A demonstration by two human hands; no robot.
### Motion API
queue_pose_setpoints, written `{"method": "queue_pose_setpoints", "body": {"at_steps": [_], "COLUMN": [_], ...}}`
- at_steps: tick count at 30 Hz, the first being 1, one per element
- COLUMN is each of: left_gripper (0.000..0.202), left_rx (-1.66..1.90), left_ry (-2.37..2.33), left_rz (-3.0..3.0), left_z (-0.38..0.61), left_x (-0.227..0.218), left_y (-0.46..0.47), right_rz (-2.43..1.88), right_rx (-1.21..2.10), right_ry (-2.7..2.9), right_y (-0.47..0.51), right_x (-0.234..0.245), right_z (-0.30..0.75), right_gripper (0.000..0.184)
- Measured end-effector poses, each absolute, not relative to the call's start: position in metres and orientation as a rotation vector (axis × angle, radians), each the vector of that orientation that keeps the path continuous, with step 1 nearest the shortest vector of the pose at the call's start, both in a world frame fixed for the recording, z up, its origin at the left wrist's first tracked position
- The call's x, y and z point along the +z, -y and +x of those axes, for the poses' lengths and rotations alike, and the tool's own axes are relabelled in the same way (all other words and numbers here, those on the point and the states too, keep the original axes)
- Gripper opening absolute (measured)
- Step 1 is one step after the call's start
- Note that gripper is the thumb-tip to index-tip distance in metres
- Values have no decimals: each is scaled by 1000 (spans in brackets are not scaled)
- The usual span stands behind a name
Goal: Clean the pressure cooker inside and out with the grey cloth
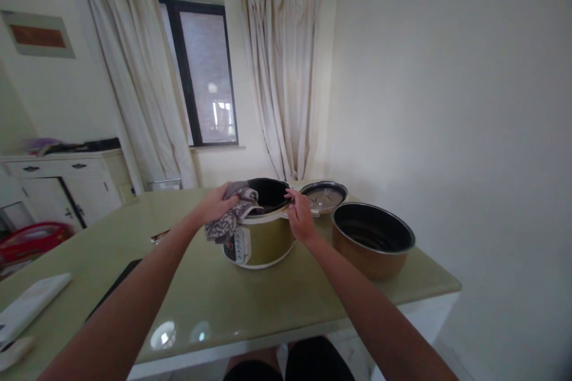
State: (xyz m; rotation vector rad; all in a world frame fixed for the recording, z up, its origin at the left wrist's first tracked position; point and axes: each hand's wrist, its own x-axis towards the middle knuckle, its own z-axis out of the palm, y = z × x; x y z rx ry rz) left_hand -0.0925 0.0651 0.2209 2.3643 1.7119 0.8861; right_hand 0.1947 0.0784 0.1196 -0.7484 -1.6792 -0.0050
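An electric pressure cooker (272, 241) with a dark, open top stands on the table; its control panel faces toward the left front. My left hand (217, 203) grips a grey patterned cloth (230, 217), which drapes over the cooker's left rim and hangs down beside the panel. On the opposite side, my right hand (300, 214) rests at the cooker's right rim with its fingers bent around the edge. To the right sits the inner pot (373, 262), dark inside and copper-brown outside. Behind my right hand lies a round lid (324, 196) with its inner side showing.
The pale green glossy table (187, 303) ends at a front edge near my legs. On its left lie a white device (33, 303) and a dark flat object (114, 286), partly behind my left arm. A wall (469, 131) rises along the right side.
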Motion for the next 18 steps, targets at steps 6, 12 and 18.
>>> {"method": "queue_pose_setpoints", "body": {"at_steps": [6, 12, 18], "left_gripper": [44, 56, 65], "left_rx": [784, 1067, 1108], "left_ry": [-1929, -1479, -1390], "left_rz": [2516, 2894, 2699], "left_z": [18, 0, -89], "left_x": [228, 183, 180], "left_y": [-26, -7, -38], "right_rz": [-719, -685, -734], "right_rx": [-13, 36, 43], "right_ry": [1675, 1752, 1747], "right_y": [-85, -84, -81], "right_x": [115, 118, 123], "right_z": [200, 206, 203], "right_gripper": [46, 49, 51]}}
